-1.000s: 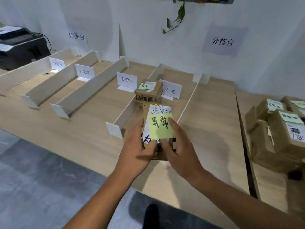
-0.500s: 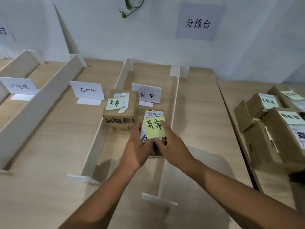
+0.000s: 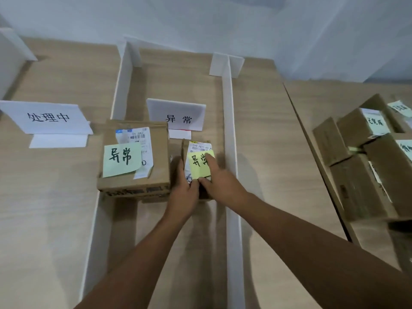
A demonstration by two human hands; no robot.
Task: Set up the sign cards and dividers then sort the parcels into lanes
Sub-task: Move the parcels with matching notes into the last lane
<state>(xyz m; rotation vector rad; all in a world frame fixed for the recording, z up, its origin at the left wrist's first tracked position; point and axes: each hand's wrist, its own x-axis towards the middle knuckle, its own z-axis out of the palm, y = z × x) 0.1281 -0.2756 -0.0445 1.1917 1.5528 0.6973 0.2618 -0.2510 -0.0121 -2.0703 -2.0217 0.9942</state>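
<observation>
A small cardboard parcel (image 3: pixel 196 146) with a yellow sticky note lies in the lane between two white dividers, in front of the sign card reading 异常 (image 3: pixel 177 118). My left hand (image 3: pixel 184 194) grips its near left side. My right hand (image 3: pixel 219 181) holds its near right side, with fingers lying over the note. A larger parcel (image 3: pixel 136 161) with a green note sits just to the left, overlapping the left divider (image 3: pixel 119 85). The right divider (image 3: pixel 229 134) runs alongside the small parcel. A second sign card, 处理中 (image 3: pixel 48 117), stands in the lane to the left.
Several more cardboard parcels (image 3: pixel 365 166) with notes are piled at the right, on the adjoining wooden table (image 3: pixel 312 99). Another divider end (image 3: pixel 13 47) shows at the far left. A white wall stands behind the tables.
Both hands have carried the small parcel forward into the lane, down beside the larger parcel and near the 异常 card. The camera has moved closer and tilted down.
</observation>
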